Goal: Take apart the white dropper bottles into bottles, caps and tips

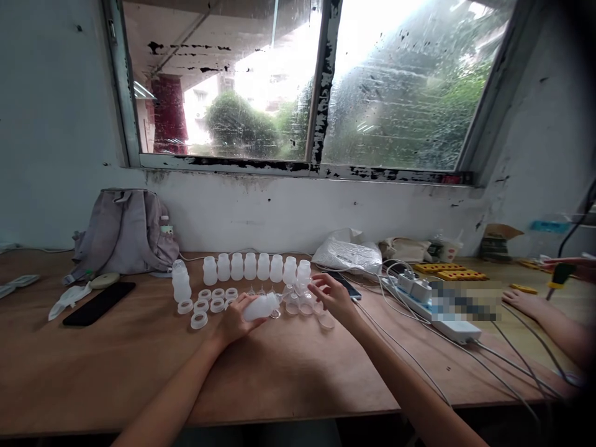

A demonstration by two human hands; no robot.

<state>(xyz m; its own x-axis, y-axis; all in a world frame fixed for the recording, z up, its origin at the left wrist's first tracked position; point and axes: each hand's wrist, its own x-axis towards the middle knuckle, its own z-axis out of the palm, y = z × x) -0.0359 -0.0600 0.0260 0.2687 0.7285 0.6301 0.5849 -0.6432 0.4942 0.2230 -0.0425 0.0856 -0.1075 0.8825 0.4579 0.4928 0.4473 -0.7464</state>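
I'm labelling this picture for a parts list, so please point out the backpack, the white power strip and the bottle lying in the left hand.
Backpack (121, 233): head view, front panel.
Power strip (454, 328): head view, near end.
Bottle (256, 309): head view, body.

One frosted white bottle (258, 307) is tipped nearly on its side above the table, its neck pointing right. Behind it, matching open-necked bottles (237, 267) stand upright in a row. White rings (198, 320) lie flat in a cluster to the left; clear caps (326, 321) and small transparent nipples (252, 289) sit near the row.
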